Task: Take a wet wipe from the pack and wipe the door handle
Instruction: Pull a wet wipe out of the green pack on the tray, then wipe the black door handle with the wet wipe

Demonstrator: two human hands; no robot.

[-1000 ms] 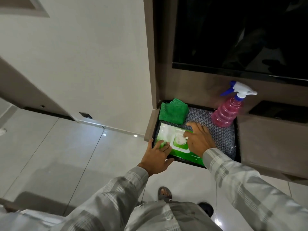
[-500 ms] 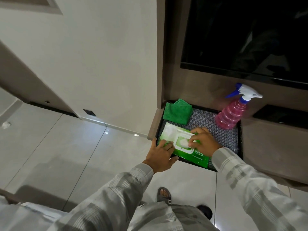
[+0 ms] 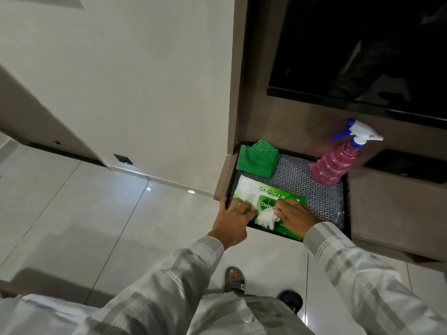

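Note:
A green and white wet wipe pack (image 3: 251, 191) lies flat in a black tray (image 3: 346, 206) on a low ledge. My left hand (image 3: 231, 220) presses down on the pack's near left corner, fingers spread. My right hand (image 3: 294, 215) pinches a crumpled white wet wipe (image 3: 266, 219), which hangs just above the pack's near edge by its opening. No door handle is in view.
A folded green cloth (image 3: 257, 158) lies at the tray's far left corner. A pink spray bottle (image 3: 336, 163) with a white and blue trigger stands at its far right. A dark screen (image 3: 362, 49) hangs above. Glossy floor tiles (image 3: 96, 213) spread to the left; my sandalled foot (image 3: 234, 278) is below.
My right hand moved from the pack's opening toward me, drawing a white wipe out. My left hand stayed pressing on the pack. The camera moved closer.

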